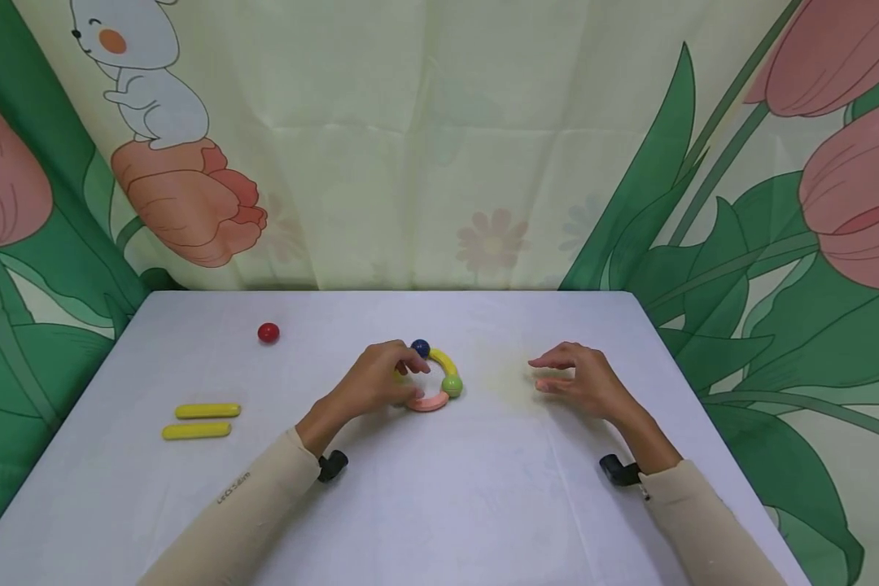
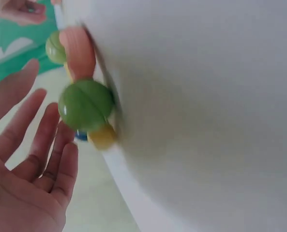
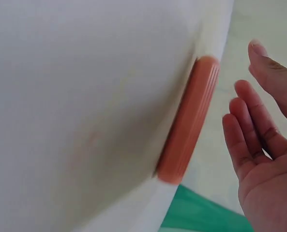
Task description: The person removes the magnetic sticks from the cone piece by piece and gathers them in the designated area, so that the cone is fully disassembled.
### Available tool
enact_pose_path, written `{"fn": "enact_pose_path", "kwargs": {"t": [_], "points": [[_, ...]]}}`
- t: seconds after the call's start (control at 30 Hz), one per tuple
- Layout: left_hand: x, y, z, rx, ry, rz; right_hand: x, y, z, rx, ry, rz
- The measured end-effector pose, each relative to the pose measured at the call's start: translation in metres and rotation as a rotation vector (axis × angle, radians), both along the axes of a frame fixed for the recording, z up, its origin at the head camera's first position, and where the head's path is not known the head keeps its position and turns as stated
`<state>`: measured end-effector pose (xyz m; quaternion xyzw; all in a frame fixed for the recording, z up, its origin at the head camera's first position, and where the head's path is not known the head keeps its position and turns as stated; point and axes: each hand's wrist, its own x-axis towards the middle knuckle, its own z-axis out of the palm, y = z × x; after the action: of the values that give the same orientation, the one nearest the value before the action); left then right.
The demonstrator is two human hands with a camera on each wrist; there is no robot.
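A ring of curved pieces and balls lies on the table: a dark blue ball (image 1: 421, 348), a yellow curved piece (image 1: 444, 360), a light green ball (image 1: 452, 385) and a salmon curved piece (image 1: 429, 402). My left hand (image 1: 381, 377) hovers at the ring's left side, fingers loosely bent, and hides part of it in the head view. The left wrist view shows a darker green ball (image 2: 86, 105) and another yellow piece (image 2: 102, 137) close to those fingers. My right hand (image 1: 579, 378) is held over the table with parted fingers, beside a salmon ridged stick (image 3: 189, 121).
Two yellow sticks (image 1: 208, 411) lie side by side on the left of the white-covered table (image 1: 439, 505). Farther back on that side is a red ball (image 1: 268, 333). A printed curtain (image 1: 381, 163) hangs behind the table's far edge.
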<state>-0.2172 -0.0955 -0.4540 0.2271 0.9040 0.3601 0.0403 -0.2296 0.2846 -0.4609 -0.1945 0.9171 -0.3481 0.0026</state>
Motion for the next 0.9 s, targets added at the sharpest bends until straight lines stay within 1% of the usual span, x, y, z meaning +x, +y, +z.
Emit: {"fn": "enact_pose_path", "kwargs": {"t": [0.13,0.27,0.37,0.5,0.73,0.9], "points": [[0.005,-0.015,0.001,-0.039,-0.02,0.001,0.003,-0.018,0.004,-0.034,0.003,0.036],[0.007,-0.021,-0.003,-0.055,-0.034,0.0,0.007,-0.04,0.007,-0.043,0.001,0.054],[0.006,-0.02,-0.006,-0.052,-0.038,0.002,0.01,-0.057,0.01,-0.036,0.015,0.08],[0.006,-0.016,-0.008,-0.027,-0.058,0.009,0.012,-0.078,0.01,-0.045,0.028,0.142],[0.004,-0.011,-0.009,0.0,-0.078,0.007,0.013,-0.114,0.003,-0.084,-0.004,0.241],[0.003,-0.01,-0.01,0.01,-0.088,0.009,0.011,-0.135,-0.003,-0.074,0.001,0.269]]}}
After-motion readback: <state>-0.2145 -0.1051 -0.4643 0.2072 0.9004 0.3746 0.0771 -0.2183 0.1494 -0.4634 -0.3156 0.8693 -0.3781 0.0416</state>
